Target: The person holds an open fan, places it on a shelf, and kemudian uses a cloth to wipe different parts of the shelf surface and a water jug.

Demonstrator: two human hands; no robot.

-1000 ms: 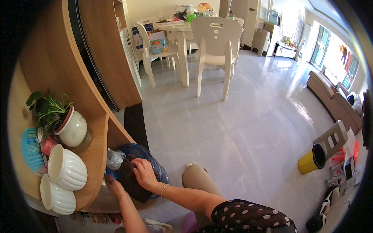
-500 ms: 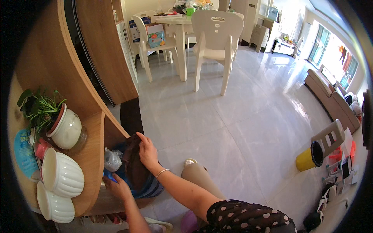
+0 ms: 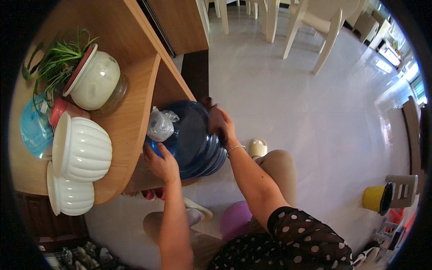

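A big blue water jug [image 3: 191,128] lies on the low shelf of the wooden unit, with clear crumpled plastic [image 3: 160,124] over its neck. My left hand [image 3: 163,163] grips the blue edge of the jug just below that plastic; its fingertips are partly hidden. In my right hand [image 3: 228,129] is a bunched dark brown cloth [image 3: 216,120], at the right side of the jug by its ridged wall. The cloth is somewhat blurred.
On the shelf above stand a potted plant [image 3: 94,78] and two white ribbed bowls [image 3: 85,148]. A purple rounded object [image 3: 236,219] is between my legs. White chairs [image 3: 315,22] stand ahead, and a yellow bin [image 3: 375,198] is at the right.
My view has tilted down and leftward. The brown cloth, which was draped over the jug, is now bunched at its right side, uncovering the blue surface. My left hand stays near the neck.
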